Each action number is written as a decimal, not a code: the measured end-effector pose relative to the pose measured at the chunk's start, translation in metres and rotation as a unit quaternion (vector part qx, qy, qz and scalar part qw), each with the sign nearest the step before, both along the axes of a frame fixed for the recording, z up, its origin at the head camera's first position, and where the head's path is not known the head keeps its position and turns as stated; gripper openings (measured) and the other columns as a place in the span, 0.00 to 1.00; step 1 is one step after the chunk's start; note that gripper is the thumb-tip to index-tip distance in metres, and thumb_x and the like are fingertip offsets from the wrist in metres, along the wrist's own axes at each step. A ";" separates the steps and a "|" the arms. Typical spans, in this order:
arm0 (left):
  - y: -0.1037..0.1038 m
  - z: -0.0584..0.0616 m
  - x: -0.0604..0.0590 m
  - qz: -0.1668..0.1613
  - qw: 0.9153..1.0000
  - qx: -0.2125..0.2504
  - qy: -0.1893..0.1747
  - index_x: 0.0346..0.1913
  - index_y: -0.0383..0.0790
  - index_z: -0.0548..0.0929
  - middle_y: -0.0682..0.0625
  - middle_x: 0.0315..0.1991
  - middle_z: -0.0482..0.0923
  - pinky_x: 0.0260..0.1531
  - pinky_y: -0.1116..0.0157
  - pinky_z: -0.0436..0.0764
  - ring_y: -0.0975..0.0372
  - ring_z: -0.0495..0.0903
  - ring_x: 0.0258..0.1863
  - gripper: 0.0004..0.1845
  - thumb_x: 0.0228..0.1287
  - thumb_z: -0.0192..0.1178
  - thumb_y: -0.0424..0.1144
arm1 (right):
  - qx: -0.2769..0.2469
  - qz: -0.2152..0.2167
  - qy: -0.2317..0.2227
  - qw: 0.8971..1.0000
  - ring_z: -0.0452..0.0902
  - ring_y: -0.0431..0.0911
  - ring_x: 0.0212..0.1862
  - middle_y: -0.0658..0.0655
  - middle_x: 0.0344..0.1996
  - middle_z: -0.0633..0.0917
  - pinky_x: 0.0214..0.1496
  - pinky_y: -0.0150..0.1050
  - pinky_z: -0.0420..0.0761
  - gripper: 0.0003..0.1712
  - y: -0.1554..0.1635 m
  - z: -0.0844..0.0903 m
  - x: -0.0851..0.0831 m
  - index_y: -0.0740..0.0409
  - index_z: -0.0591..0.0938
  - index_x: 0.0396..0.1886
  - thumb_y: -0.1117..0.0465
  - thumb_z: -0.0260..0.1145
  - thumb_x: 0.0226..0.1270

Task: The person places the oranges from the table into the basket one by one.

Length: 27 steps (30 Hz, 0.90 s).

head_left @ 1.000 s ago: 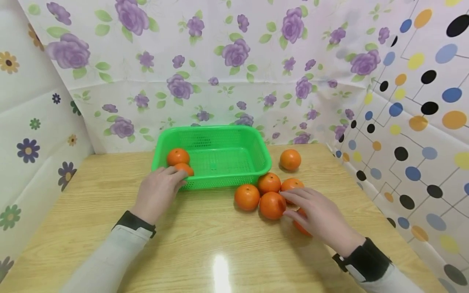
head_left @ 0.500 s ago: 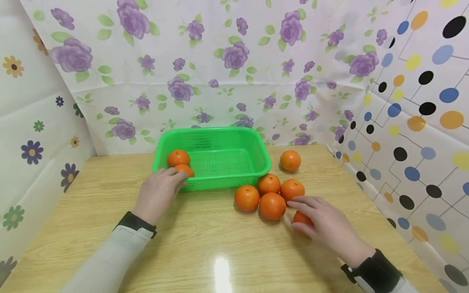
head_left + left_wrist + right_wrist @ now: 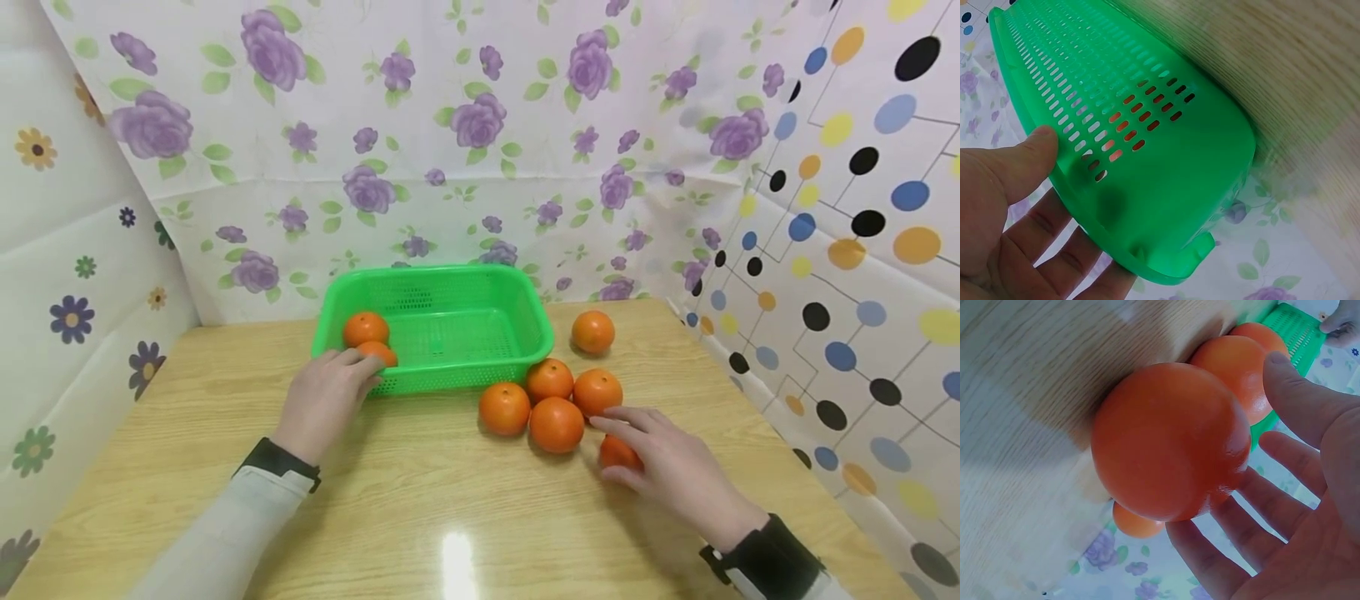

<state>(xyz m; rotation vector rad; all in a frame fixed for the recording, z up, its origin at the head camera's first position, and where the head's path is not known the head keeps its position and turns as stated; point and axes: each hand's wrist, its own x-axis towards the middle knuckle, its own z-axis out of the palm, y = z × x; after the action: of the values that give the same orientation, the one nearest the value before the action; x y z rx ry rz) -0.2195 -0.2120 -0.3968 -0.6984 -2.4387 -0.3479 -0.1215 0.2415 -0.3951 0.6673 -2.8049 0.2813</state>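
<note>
Here the right hand (image 3: 675, 467) cups an orange (image 3: 617, 451) on the counter (image 3: 450, 500), its grip loose and half open. The left hand (image 3: 322, 400) steadies the green basket (image 3: 442, 379), fingers nearly straight. The round orange could roll free.

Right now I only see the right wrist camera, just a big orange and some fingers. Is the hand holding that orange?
Observer: The right hand lies over an orange on the wooden table, fingers around it; a firm grip isn't clear.
Child: Are there more oranges?
Observer: Yes. Four sit in a cluster beside it, and one orange sits alone farther back.
Child: Where is the other hand?
Observer: The left hand rests at the front left corner of the green basket.
Child: Is anything in the basket?
Observer: Two oranges, at its left end.
</note>
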 end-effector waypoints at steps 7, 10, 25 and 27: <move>0.000 -0.004 0.000 -0.004 1.000 -0.001 0.009 0.42 0.51 0.84 0.53 0.34 0.83 0.27 0.61 0.75 0.55 0.74 0.29 0.12 0.58 0.74 0.38 | 0.006 -0.007 -0.014 1.000 0.75 0.50 0.62 0.51 0.63 0.78 0.55 0.56 0.80 0.39 0.005 -0.004 0.002 0.41 0.78 0.67 0.47 0.80 0.54; 0.000 -0.004 0.001 -0.005 1.000 -0.001 0.010 0.42 0.50 0.84 0.53 0.34 0.83 0.27 0.61 0.75 0.55 0.74 0.29 0.11 0.59 0.74 0.38 | 0.007 -0.010 -0.011 1.000 0.74 0.50 0.62 0.51 0.63 0.77 0.53 0.56 0.81 0.40 0.007 -0.005 0.003 0.41 0.77 0.68 0.47 0.80 0.54; -0.001 0.002 0.002 -0.011 0.999 -0.022 0.028 0.42 0.47 0.84 0.51 0.35 0.83 0.28 0.59 0.77 0.54 0.77 0.29 0.11 0.58 0.75 0.36 | -0.010 -0.063 -0.050 0.997 0.71 0.53 0.65 0.52 0.66 0.74 0.58 0.61 0.76 0.39 0.015 -0.013 0.007 0.39 0.76 0.69 0.47 0.79 0.56; -0.002 0.002 0.003 -0.009 0.999 -0.021 0.025 0.43 0.46 0.84 0.50 0.37 0.83 0.30 0.57 0.78 0.53 0.78 0.31 0.13 0.57 0.75 0.35 | -0.009 -0.067 -0.051 0.996 0.71 0.54 0.65 0.53 0.66 0.74 0.58 0.61 0.76 0.40 0.016 -0.014 0.007 0.39 0.76 0.69 0.47 0.80 0.55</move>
<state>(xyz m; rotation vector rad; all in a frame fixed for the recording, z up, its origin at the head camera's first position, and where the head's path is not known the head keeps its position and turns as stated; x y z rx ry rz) -0.2165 -0.2144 -0.3946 -0.7392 -2.3994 -0.2848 -0.1142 0.2573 -0.4095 0.4693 -2.9236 0.3220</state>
